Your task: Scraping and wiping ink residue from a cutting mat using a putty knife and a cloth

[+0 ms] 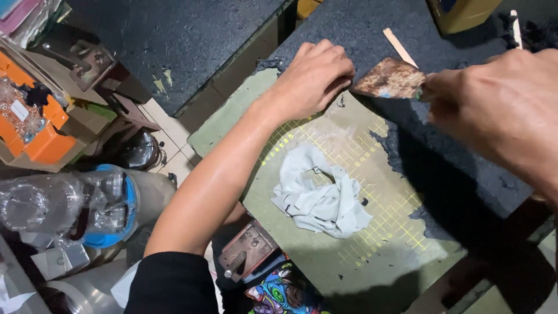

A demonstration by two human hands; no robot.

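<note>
My left hand (pixel 312 78) rests with curled fingers on the edge of a dark, rough sheet of material (pixel 442 157) that covers part of a green cutting mat (pixel 372 256) with a yellow grid. My right hand (pixel 500 110) grips a scraper with a rusty metal blade (pixel 390 79), the blade lying flat on the dark sheet just right of my left fingers. A crumpled pale grey cloth (pixel 319 195) lies on the mat below both hands. A wooden stick (pixel 399 46) lies on the dark sheet behind the blade.
Another dark-topped bench (pixel 186 40) stands at the back left. Orange parts (pixel 35 128), clear plastic bottles (pixel 64 206) and a blue lid crowd the floor at left. A rusty metal block (pixel 247 250) sits by the mat's near corner. A yellow box (pixel 462 13) stands at the back.
</note>
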